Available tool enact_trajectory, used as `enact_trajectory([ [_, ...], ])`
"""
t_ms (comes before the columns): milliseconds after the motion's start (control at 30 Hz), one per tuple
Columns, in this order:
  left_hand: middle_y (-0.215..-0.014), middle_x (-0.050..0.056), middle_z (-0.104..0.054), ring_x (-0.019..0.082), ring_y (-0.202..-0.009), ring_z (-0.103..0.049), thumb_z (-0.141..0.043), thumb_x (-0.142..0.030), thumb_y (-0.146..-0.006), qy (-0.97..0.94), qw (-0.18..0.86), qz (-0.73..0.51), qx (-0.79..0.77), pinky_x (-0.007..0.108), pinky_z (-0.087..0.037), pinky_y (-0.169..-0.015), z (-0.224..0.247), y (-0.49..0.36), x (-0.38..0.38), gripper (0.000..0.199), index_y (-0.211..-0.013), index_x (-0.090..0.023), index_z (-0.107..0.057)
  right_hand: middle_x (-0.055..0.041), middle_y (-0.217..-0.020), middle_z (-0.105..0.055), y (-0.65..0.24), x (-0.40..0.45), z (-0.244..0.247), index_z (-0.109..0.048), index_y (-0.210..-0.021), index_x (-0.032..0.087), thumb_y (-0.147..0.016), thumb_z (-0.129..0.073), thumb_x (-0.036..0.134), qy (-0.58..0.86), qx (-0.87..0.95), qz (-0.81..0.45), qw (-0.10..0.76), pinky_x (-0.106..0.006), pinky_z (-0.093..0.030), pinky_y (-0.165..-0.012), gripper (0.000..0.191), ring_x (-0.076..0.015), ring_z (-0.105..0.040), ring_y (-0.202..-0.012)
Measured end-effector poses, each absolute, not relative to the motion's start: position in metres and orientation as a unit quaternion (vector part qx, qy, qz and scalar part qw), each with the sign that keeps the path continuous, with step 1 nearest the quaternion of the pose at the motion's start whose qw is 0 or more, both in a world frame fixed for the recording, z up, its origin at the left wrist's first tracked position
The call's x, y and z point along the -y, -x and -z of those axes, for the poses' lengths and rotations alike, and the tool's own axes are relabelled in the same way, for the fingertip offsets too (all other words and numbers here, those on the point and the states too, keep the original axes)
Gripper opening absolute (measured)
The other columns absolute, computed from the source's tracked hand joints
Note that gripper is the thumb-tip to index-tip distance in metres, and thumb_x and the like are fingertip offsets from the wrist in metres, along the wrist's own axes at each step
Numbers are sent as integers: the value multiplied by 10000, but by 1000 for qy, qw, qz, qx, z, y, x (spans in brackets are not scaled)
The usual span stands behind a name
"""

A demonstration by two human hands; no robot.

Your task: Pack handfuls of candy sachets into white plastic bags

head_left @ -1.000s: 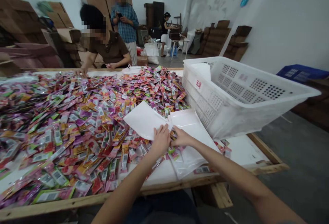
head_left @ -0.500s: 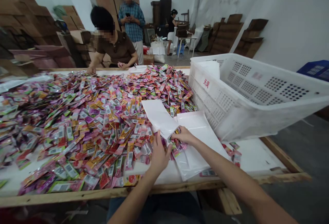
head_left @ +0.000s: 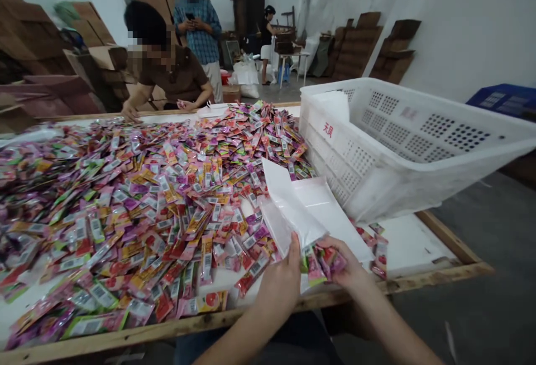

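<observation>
My left hand (head_left: 282, 275) grips the lower edge of a white-and-clear plastic bag (head_left: 288, 203), thumb on top. In my right hand (head_left: 341, 262) is a bunch of small colourful sachets (head_left: 317, 264), green, pink and purple, held right at the bag's near end. How far the sachets sit inside the bag I cannot tell. More flat white bags (head_left: 335, 209) lie on the table just beyond my right hand. To the left spreads a big heap of sachets (head_left: 167, 203), pink, orange, purple and green, many with barcodes.
A white perforated crate (head_left: 377, 169) stands on the right of the wood-edged table (head_left: 167, 329), a white sheet inside it. A few sachets (head_left: 380, 256) lie by its base. Across the table a co-worker (head_left: 171, 77) reaches into the heap; two people stand farther back among cardboard boxes (head_left: 355, 47).
Both hands have come nearer and to the right with the bag and sachets. The bag has swung more upright. My view has turned slightly right.
</observation>
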State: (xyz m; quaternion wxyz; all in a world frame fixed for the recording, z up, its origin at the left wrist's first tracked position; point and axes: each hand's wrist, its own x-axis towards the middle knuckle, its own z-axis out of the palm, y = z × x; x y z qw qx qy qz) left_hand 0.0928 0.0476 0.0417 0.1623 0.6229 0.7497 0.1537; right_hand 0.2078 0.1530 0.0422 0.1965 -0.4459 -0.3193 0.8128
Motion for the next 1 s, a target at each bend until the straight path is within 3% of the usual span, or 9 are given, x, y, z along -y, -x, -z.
enact_trajectory([
  [133,-1019,125,-644,218,-940,-596,-361,-91,-753,-631,180,-209,-725,312,-471,-813,-43,-82,-46,623,-1367,-158,-281,2,-596,-581,-215,-142,-25,-473,-594,221,-526,-562,310,441,328,-808,213,-305,-470,-604,143,-163,-559,-570],
  [267,-1347,87,-434,193,-1193,-441,-360,-105,-769,-590,238,-351,-687,339,-364,-991,-29,-74,-47,643,-1388,-188,-212,-18,-681,-614,-207,-133,-27,-500,-662,223,-558,-569,355,417,349,-808,226,-319,-475,-633,182,-183,-589,-643],
  [433,-1163,177,-582,219,-1000,-584,-351,-35,-708,-520,275,-317,-744,325,-438,-886,-9,-91,-50,708,-1388,-50,-156,0,-752,-621,-185,-122,-29,-500,-737,230,-498,-634,328,448,322,-760,345,-309,-489,-655,290,-187,-600,-696],
  [533,-1140,178,-596,221,-977,-594,-330,-42,-726,-526,271,-327,-737,325,-448,-868,-10,-99,-52,662,-1376,-46,-201,-20,-822,-624,-181,-117,-24,-510,-802,225,-556,-615,361,500,421,-629,420,-312,-479,-690,300,-196,-599,-748],
  [600,-1172,171,-577,220,-1019,-572,-316,-63,-749,-534,258,-350,-725,332,-433,-892,-12,-101,-53,623,-1367,-63,-232,-60,-768,-624,-183,-117,-22,-530,-759,203,-627,-574,407,549,564,-492,372,-333,-466,-680,248,-224,-595,-733],
  [667,-1164,173,-579,226,-1018,-569,-304,-96,-779,-529,252,-361,-725,334,-431,-888,-12,-104,-55,576,-1353,-73,-267,-109,-728,-625,-185,-122,-22,-558,-726,170,-699,-514,412,573,689,-356,265,-356,-449,-682,247,-256,-592,-730],
  [767,-987,179,-650,237,-867,-614,-307,-106,-785,-505,294,-337,-738,346,-458,-810,-5,-109,-55,563,-1344,-45,-276,-173,-854,-641,-183,-138,-28,-608,-805,111,-761,-440,303,540,794,-235,150,-361,-420,-776,259,-281,-582,-870],
  [867,-993,193,-641,236,-869,-602,-331,-124,-788,-465,338,-383,-724,365,-454,-813,7,-110,-55,580,-1351,-15,-243,-141,-944,-645,-178,-150,-36,-616,-899,113,-742,-467,247,506,823,-217,141,-301,-412,-798,255,-239,-567,-944],
  [1000,-1213,148,-544,213,-1096,-505,-356,-140,-783,-402,341,-532,-663,375,-385,-949,15,-104,-62,537,-1317,-86,-337,-108,-778,-647,-174,-142,-38,-606,-828,112,-756,-491,396,556,794,-186,159,-267,-425,-630,315,-215,-595,-758],
])
